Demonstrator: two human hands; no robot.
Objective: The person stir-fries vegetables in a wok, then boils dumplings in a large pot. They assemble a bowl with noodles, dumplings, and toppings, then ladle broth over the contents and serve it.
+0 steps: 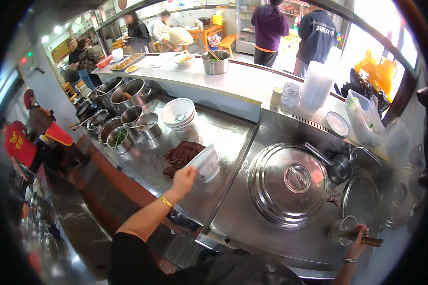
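Observation:
My left hand (pixel 185 179), with a gold bangle at the wrist, grips the rim of a tilted white bowl (pixel 209 164) over the steel worktop. A crumpled dark brown cloth (pixel 182 154) lies just behind it, and a stack of white bowls (pixel 178 113) stands farther back. At the lower right my right hand (pixel 359 239) is closed around the wooden handle (pixel 372 242) of a strainer with a round metal rim (pixel 348 228). Between the hands, a large round steel lid (pixel 289 185) covers part of the stove top. The inside of the tilted bowl is hidden.
Steel pots (pixel 128 93) and a pot of chopped greens (pixel 119 139) stand at the left. A raised white counter (pixel 249 84) holds a steel pot (pixel 215 62) and a stack of clear plastic containers (pixel 317 85). Saucepan (pixel 340 167) lies right of the lid. Several people stand beyond and at left.

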